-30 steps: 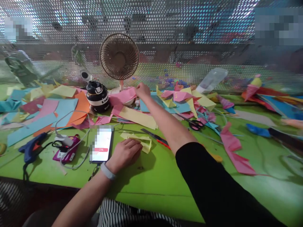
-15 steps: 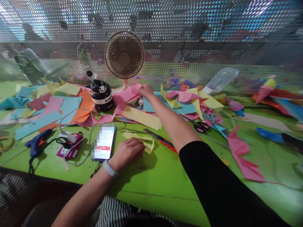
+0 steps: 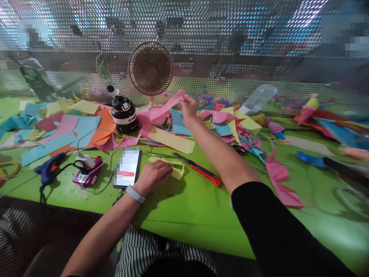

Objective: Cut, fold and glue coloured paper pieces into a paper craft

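At the back of the green table, my right hand (image 3: 189, 109) pinches the end of a pink paper strip (image 3: 168, 107). That end is raised off the pile; the strip's other end lies near the fan and the black bottle. My left hand (image 3: 155, 175) rests low on the table beside the phone, its fingers curled together over a folded yellow paper piece (image 3: 178, 172). Part of the yellow piece is hidden under the fingers. A utility knife (image 3: 204, 174) with a red and black handle lies between my two arms. Yellow paper strips (image 3: 170, 139) lie below the pink one.
A fan (image 3: 151, 69) and a black bottle (image 3: 123, 115) with its lid up stand at the back. To the left are a phone (image 3: 127, 169), a glue gun (image 3: 49, 168), a purple power strip (image 3: 88, 173) and cables. Scissors (image 3: 239, 149) lie partly behind my right forearm.
My right hand has lifted the pink strip's end up and to the right, stretching it out. My left hand stays on the yellow paper. The view has shifted slightly.
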`<move>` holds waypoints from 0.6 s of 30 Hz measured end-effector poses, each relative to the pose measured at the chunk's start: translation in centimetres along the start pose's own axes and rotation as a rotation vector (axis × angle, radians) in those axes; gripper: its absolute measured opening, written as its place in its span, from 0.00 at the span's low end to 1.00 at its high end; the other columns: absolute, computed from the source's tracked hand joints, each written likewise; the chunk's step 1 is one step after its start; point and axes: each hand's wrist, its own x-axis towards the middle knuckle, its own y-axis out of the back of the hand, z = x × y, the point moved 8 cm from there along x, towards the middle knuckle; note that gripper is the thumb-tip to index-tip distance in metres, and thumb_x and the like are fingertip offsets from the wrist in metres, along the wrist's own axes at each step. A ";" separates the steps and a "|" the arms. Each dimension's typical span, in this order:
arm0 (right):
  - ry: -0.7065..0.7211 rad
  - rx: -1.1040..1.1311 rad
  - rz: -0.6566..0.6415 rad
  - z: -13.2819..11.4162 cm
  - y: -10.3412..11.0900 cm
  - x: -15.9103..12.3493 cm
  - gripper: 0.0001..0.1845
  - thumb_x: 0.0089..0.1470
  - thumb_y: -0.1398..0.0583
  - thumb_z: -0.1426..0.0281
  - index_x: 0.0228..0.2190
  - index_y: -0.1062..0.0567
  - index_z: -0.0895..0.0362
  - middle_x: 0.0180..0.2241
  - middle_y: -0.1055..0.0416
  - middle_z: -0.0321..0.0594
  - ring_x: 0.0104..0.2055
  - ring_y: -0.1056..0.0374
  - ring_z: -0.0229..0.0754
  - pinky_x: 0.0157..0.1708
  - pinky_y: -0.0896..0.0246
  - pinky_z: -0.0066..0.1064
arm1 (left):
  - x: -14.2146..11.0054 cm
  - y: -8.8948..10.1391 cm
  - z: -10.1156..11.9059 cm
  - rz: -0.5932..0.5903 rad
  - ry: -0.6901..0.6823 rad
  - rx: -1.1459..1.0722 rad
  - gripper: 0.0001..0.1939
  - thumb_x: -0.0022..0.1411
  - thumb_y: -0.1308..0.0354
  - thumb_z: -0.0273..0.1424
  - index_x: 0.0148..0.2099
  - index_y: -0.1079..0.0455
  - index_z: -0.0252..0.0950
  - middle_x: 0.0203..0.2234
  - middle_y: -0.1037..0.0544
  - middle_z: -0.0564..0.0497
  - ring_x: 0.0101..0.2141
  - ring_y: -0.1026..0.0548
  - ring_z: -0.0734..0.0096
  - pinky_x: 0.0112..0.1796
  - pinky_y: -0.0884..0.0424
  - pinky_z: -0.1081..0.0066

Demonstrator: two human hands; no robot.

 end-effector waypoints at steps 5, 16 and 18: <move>-0.077 0.400 0.078 -1.4 6.3 -5.9 0.15 0.53 0.42 0.65 0.42 0.24 0.55 0.46 0.25 0.46 0.51 0.28 0.49 0.48 0.27 0.45 | -0.3 2.1 -1.4 0.248 0.071 0.141 0.18 0.68 0.44 0.32 0.59 0.34 0.37 0.51 0.22 0.42 0.52 0.24 0.59 0.49 0.24 0.55; 0.070 0.407 -0.288 -7.8 14.9 -31.0 0.29 0.60 0.49 0.58 0.62 0.36 0.46 0.60 0.32 0.45 0.61 0.34 0.53 0.53 0.29 0.54 | 1.3 1.8 8.7 0.046 -0.014 -0.028 0.60 0.56 0.40 0.57 0.73 0.71 0.35 0.71 0.57 0.31 0.70 0.59 0.39 0.64 0.48 0.37; 0.111 0.378 -0.301 -7.9 15.3 -33.0 0.31 0.61 0.51 0.58 0.64 0.40 0.43 0.62 0.35 0.46 0.62 0.36 0.54 0.52 0.28 0.56 | 1.2 2.0 10.1 0.034 -0.015 -0.025 0.54 0.60 0.41 0.50 0.73 0.69 0.36 0.71 0.56 0.32 0.70 0.58 0.40 0.63 0.46 0.37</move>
